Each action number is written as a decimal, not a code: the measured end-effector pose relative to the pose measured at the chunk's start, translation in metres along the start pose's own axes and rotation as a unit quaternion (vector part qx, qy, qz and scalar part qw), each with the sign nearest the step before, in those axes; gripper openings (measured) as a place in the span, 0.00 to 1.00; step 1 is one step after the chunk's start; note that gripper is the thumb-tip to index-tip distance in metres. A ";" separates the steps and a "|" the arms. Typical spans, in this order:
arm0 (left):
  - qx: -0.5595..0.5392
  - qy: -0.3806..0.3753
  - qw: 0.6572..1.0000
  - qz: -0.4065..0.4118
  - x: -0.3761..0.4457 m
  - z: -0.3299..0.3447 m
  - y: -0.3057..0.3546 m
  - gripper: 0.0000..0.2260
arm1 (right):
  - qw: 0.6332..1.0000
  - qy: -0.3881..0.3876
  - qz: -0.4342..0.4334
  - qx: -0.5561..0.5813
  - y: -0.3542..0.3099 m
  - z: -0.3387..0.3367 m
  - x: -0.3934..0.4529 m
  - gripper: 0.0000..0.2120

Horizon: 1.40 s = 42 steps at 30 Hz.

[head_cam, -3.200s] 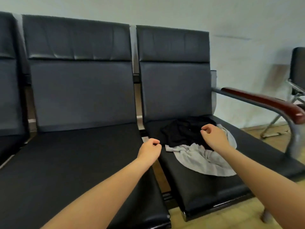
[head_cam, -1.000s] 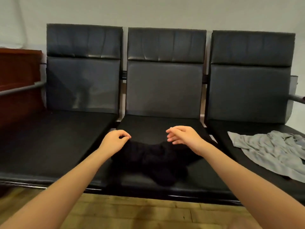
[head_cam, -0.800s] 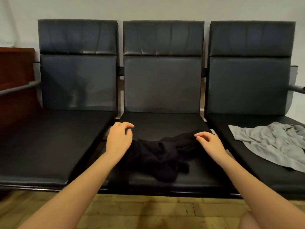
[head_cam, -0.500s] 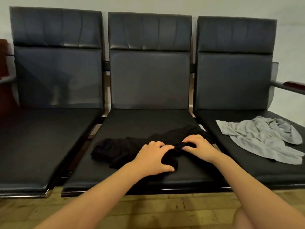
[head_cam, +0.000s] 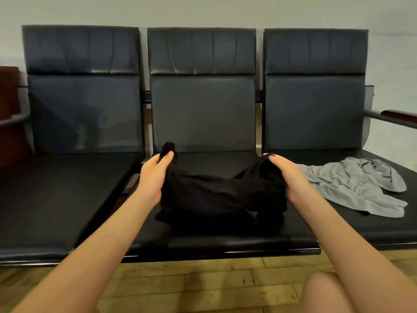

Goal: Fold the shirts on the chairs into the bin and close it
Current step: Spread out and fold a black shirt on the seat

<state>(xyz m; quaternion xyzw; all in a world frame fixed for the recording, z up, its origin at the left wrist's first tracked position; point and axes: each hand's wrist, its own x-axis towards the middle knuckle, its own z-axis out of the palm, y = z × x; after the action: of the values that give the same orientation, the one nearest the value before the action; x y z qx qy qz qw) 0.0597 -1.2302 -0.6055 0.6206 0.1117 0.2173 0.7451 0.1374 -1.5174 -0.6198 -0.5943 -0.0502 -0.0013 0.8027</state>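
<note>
the left hand (head_cam: 155,175) is pinching one end of the black shirt (head_cam: 216,195), fingers curled on cloth; the shirt is sagging over the middle bench seat (head_cam: 225,242), its length running nine to three o'clock; the right hand (head_cam: 286,175) is gripping the other end; the gray shirt (head_cam: 352,186) is lying at three o'clock.

Crumpled black shirt (head_cam: 216,195) sags over the middle seat; grey shirt (head_cam: 358,186) lies rumpled rightward.

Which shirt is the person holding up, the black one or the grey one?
The black shirt. The left hand and the right hand each grip an end over the middle seat. The grey shirt lies crumpled and untouched on the right seat.
</note>
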 end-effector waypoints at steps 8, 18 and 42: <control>0.435 0.033 0.900 0.003 0.017 -0.024 -0.044 0.24 | 0.908 -0.064 0.041 -0.413 0.033 -0.016 0.001 0.23; 0.500 -0.202 0.788 0.296 -0.030 0.038 -0.049 0.19 | 0.884 -0.108 0.100 -0.444 0.013 -0.040 -0.021 0.32; 0.309 -0.006 0.951 -0.011 0.014 -0.042 -0.032 0.15 | 0.952 0.020 -0.068 -0.298 0.035 -0.012 -0.010 0.14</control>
<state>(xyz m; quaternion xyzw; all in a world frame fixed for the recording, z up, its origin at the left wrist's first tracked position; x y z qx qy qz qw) 0.0594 -1.1914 -0.6443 0.8204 0.1760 0.1606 0.5198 0.1309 -1.5194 -0.6573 -0.8015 -0.0713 -0.0827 0.5880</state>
